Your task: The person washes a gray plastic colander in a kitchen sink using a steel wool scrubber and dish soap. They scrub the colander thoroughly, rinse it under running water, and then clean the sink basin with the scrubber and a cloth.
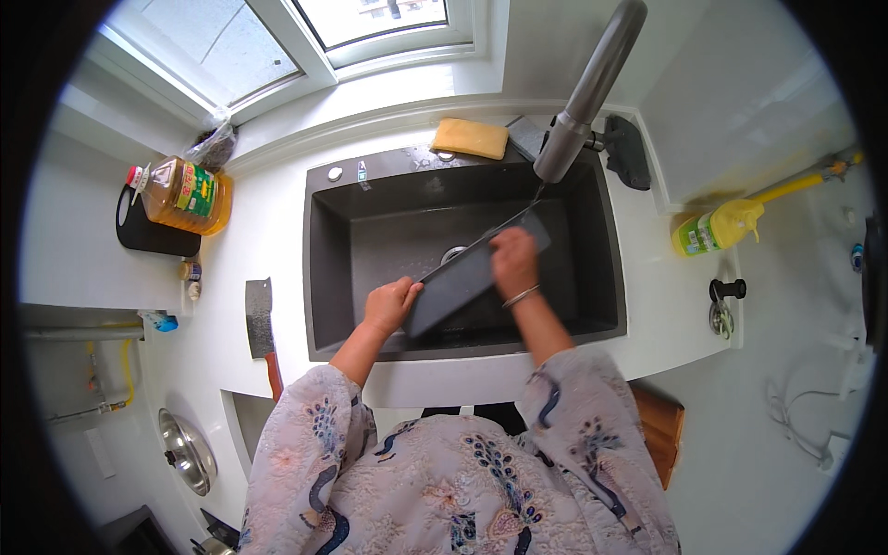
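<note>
In the head view, the person's left hand [393,303] holds a flat grey board [453,294] at its left end; the fingers are closed around the edge there. The right hand [514,261] is at the upper right part of the same board. Its fingers are bent against the face, but it is a little blurred, and I cannot tell if they grip the board or something small. A thin bracelet [521,296] is on the right wrist.

The board is inside the dark sink [462,352], tilted, and it partly covers the drain [452,253]. Above it stands the metal tap [592,88], from which a thin stream of water [537,195] comes down to the upper edge of the board.

On the back rim of the sink lies a yellow-orange sponge [470,139]. On the white table [462,375], to the left of the sink, there is a cleaver [259,314] with a brown handle. Farther to the left are a big oil bottle [190,196] with a red cap and a black board [148,231]. To the right stands a yellow bottle [717,228], well apart from both hands.
</note>
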The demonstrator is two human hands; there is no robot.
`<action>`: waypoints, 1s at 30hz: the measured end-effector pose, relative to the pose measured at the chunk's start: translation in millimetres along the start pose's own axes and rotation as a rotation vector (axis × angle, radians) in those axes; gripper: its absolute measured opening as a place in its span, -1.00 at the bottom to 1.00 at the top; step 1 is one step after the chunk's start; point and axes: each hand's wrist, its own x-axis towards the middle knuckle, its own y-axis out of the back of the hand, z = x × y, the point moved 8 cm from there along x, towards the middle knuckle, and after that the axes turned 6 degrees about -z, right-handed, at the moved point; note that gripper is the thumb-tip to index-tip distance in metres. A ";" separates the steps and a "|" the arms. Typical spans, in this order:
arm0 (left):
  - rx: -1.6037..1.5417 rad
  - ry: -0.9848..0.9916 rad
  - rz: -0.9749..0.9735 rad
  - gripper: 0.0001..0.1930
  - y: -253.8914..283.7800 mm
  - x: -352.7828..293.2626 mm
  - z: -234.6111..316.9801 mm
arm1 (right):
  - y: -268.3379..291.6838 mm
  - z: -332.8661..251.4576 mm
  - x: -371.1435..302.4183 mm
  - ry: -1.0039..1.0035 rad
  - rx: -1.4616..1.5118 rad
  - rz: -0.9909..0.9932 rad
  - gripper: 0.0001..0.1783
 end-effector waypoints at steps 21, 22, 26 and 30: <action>-0.283 -0.195 -0.116 -0.76 -21.3 -44.2 -59.5 | 7.8 7.8 -7.9 -0.101 0.041 0.014 -0.84; -0.338 -0.254 -0.042 -0.79 -18.3 -41.4 -53.0 | 9.5 13.2 -5.7 -0.127 0.050 0.043 -0.84; -0.580 -0.081 -0.042 -0.83 -5.9 -28.8 -35.7 | 19.5 46.9 8.5 -0.271 0.120 0.053 -0.80; -0.658 -0.043 0.192 -0.73 23.6 -7.8 -13.7 | 19.3 23.8 30.6 -0.181 0.040 0.040 -0.76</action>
